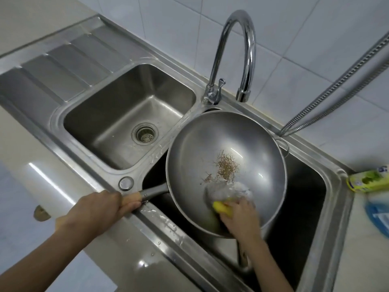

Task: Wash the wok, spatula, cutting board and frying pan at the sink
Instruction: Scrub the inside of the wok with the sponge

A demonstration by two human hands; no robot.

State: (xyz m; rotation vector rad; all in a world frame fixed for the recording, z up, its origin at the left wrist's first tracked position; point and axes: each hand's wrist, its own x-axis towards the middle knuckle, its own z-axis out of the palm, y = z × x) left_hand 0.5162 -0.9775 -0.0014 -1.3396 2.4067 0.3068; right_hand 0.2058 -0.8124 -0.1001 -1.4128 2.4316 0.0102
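A round, shiny steel wok (227,165) sits tilted over the dark right-hand basin of a stainless double sink (336,199), filling the centre right of the frame. Its rim overlaps the divider between the basins on the left and comes close to the sink's back edge at the top, where a small loop handle sticks out. A patch of brown burnt residue (226,168) marks the middle of the bowl, with white suds (230,190) just below it.

The left hand (101,209), lower left of centre, grips the wok's long grey handle (153,193) with fingers curled round it, above the sink's front ledge. The right hand (240,216), lower centre, has its fingers curled over a yellow sponge (221,207) and presses it against the wok's inner wall near the lower rim.

The left-hand basin (126,114), upper left of centre, holds only its round drain strainer and offers open room. A curved chrome tap (237,53) arches above the wok's far rim, its spout well apart from the bowl. A ribbed metal hose (336,85) runs down from the upper right edge. At the far right edge lie a yellow-green packet (368,181) and a blue item (379,218), both blurred, on the counter.
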